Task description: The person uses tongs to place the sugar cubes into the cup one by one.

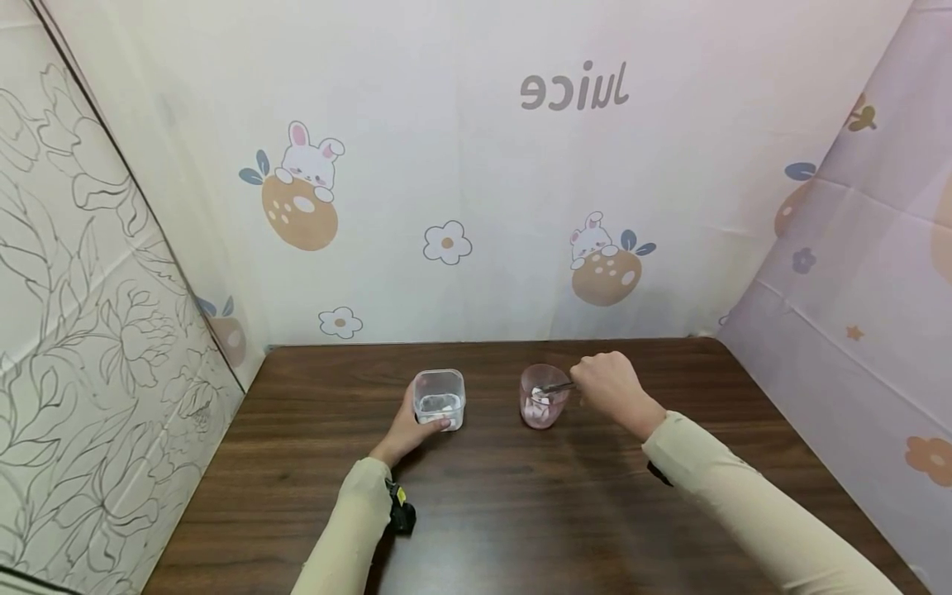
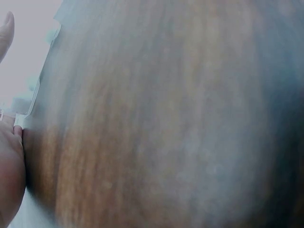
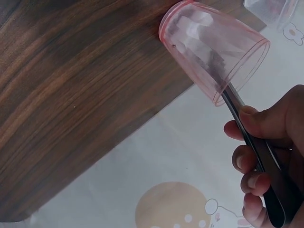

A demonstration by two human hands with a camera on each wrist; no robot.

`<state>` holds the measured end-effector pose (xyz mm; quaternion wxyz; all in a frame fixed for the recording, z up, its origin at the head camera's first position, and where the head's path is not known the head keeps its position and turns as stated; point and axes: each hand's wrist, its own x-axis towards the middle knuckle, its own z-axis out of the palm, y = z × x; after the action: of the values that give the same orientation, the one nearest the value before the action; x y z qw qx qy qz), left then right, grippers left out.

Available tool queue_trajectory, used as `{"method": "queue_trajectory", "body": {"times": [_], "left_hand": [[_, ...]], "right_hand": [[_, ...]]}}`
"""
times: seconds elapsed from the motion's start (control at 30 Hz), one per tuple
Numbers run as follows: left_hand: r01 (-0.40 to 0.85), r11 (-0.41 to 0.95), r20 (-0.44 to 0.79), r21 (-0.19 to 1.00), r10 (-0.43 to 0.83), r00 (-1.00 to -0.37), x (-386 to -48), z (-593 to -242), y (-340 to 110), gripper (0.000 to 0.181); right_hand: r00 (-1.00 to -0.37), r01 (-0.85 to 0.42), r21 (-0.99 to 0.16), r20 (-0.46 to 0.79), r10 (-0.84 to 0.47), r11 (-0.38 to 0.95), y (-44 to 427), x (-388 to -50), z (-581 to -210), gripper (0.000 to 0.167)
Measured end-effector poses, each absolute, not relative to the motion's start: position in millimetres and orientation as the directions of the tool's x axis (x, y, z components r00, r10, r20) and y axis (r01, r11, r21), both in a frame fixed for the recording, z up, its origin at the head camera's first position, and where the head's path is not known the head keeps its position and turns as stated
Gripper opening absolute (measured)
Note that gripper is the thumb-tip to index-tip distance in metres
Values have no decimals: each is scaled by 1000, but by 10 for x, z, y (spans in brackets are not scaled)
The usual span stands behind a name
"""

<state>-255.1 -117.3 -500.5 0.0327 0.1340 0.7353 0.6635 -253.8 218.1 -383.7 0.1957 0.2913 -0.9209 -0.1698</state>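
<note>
My left hand (image 1: 404, 431) grips a clear square plastic container (image 1: 439, 384) with white pieces at its bottom, its thumb across the near side. To the right stands a pink see-through cup (image 1: 531, 382), holding several white chunks (image 1: 537, 411). My right hand (image 1: 613, 392) is beside the cup and holds dark metal tongs (image 3: 259, 152) between thumb and curled fingers. The tongs reach down through the cup's mouth, their tips among the white chunks; whether they pinch one I cannot tell. In the left wrist view only part of the left hand (image 2: 10, 173) and the container's edge (image 2: 40, 83) show.
Both vessels stand on a dark wooden table (image 1: 476, 512), towards its back edge. A printed curtain (image 1: 461, 165) hangs behind the table, with more patterned cloth (image 1: 97, 330) at the sides. A black wrist device (image 1: 402, 508) sits on the left wrist.
</note>
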Motion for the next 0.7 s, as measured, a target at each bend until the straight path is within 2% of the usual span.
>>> {"method": "queue_trajectory", "body": {"times": [0.37, 0.7], "left_hand": [[152, 100, 124, 983, 244, -962, -2537, -4979, -1169, 94], [153, 81, 129, 985, 244, -961, -2535, -4983, -1172, 94]], "right_hand": [[-755, -454, 472, 247, -608, 756, 2167, -2535, -3835, 39], [-754, -440, 434, 296, -586, 786, 2172, -2467, -3670, 38]]}}
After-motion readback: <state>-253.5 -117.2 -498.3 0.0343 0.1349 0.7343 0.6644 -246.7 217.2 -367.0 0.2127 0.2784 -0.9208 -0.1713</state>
